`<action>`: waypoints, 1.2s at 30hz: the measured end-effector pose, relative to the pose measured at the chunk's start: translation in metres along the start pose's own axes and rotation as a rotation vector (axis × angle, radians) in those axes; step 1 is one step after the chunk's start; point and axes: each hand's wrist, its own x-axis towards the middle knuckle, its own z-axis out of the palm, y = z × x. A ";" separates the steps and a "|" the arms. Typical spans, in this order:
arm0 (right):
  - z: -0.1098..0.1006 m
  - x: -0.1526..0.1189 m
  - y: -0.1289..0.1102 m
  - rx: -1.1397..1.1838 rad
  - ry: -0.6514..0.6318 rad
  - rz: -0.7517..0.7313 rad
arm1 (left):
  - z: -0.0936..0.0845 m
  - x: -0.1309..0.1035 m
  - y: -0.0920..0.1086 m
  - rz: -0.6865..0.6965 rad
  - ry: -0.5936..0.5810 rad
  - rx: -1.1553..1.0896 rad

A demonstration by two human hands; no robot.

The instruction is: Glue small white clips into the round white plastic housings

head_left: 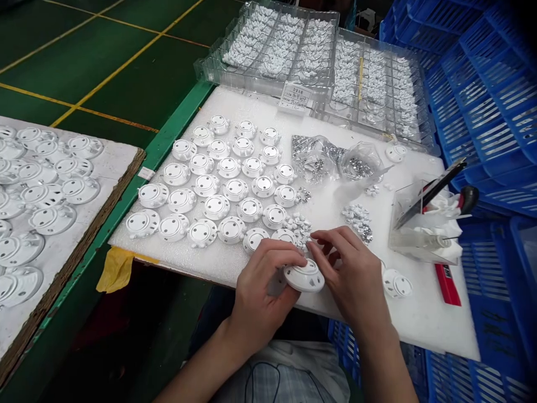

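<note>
My left hand (264, 285) grips a round white plastic disc (305, 276) by its edge, tilted, above the front of the foam board. Close against the disc's right side, my right hand (352, 268) has thumb and fingertips pinched together; whatever lies between them is too small to make out. Just beyond the fingers is a heap of small white plastic parts (300, 226). Rows of similar white discs (216, 207), each with dark holes, stand to the left on the white foam board (432, 324).
Clear bags of small metal pieces (316, 159) lie mid-board. Clear compartment trays (268, 42) of white parts stand behind, with a paper label (295, 98). A clear box of tools (423, 224) and a red object (448, 284) are right. Blue crates (495, 112) border the board.
</note>
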 end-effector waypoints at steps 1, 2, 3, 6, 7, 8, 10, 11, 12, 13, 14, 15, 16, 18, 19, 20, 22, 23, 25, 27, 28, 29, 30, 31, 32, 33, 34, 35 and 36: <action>0.000 0.000 0.001 -0.002 -0.006 -0.008 | 0.000 0.000 -0.002 0.002 -0.006 0.008; -0.001 0.001 0.001 -0.003 -0.010 -0.016 | -0.001 0.000 -0.003 0.004 -0.010 0.017; -0.001 0.001 0.001 -0.002 -0.014 -0.021 | -0.001 0.000 -0.005 0.007 -0.013 0.024; -0.003 0.001 0.001 -0.006 -0.028 -0.029 | 0.000 -0.001 -0.010 0.035 -0.014 0.032; -0.004 0.001 0.001 -0.009 -0.036 -0.029 | 0.001 -0.001 -0.011 0.047 -0.012 0.031; -0.005 0.001 0.001 -0.010 -0.043 -0.027 | 0.001 -0.001 -0.012 0.057 -0.008 0.026; -0.007 0.001 0.000 -0.002 -0.050 -0.017 | 0.001 -0.002 -0.014 0.065 -0.002 0.015; -0.007 0.001 0.000 0.010 -0.051 -0.011 | 0.000 -0.002 -0.014 0.065 0.000 0.010; -0.007 0.001 0.001 0.022 -0.051 -0.007 | 0.000 -0.002 -0.015 0.065 0.002 0.003; -0.008 0.001 0.001 0.032 -0.051 -0.004 | -0.001 -0.002 -0.015 0.063 0.003 -0.004; -0.008 0.000 0.001 0.039 -0.051 -0.003 | -0.001 -0.002 -0.015 0.060 0.004 -0.010; -0.008 0.000 0.002 0.044 -0.052 -0.003 | -0.002 -0.002 -0.015 0.056 0.005 -0.015; -0.008 0.000 0.002 0.048 -0.053 -0.005 | -0.002 -0.002 -0.015 0.051 0.006 -0.020; -0.008 0.000 0.002 0.048 -0.053 -0.012 | -0.002 -0.002 -0.015 0.037 0.001 -0.030; -0.008 0.000 0.002 0.044 -0.052 -0.016 | -0.002 -0.002 -0.015 0.029 -0.001 -0.037; -0.008 -0.001 0.002 0.035 -0.050 -0.022 | -0.002 -0.002 -0.015 0.020 -0.002 -0.045; -0.008 -0.002 0.002 0.013 -0.043 -0.038 | -0.002 -0.002 -0.015 0.011 0.001 -0.068; -0.007 -0.002 0.003 0.004 -0.043 -0.046 | -0.002 -0.003 -0.016 0.008 0.003 -0.078; -0.006 -0.003 0.004 -0.005 -0.046 -0.050 | -0.002 -0.003 -0.016 0.006 0.004 -0.089; -0.004 -0.004 0.005 -0.010 -0.049 -0.041 | -0.001 -0.003 -0.016 0.008 0.001 -0.085; -0.004 -0.004 0.005 -0.012 -0.050 -0.035 | -0.001 -0.003 -0.016 0.010 -0.002 -0.079; -0.003 -0.003 0.006 -0.012 -0.052 -0.032 | -0.002 -0.003 -0.016 0.014 -0.004 -0.073; -0.004 -0.002 0.006 -0.006 -0.059 -0.031 | -0.002 -0.003 -0.016 0.018 -0.004 -0.069; -0.005 -0.001 0.005 0.011 -0.070 -0.025 | -0.002 -0.003 -0.016 0.022 -0.005 -0.067; -0.007 -0.001 0.005 0.041 -0.080 -0.007 | -0.002 -0.002 -0.016 0.027 -0.006 -0.065; -0.010 0.000 0.004 0.087 -0.088 0.022 | -0.002 -0.002 -0.016 0.031 -0.007 -0.062; -0.013 0.000 0.004 0.146 -0.092 0.062 | -0.003 -0.002 -0.016 0.036 -0.008 -0.056; -0.017 -0.001 0.004 0.217 -0.093 0.112 | -0.003 -0.002 -0.015 0.042 -0.009 -0.047; -0.021 -0.002 0.003 0.298 -0.094 0.164 | -0.003 -0.001 -0.015 0.048 -0.012 -0.036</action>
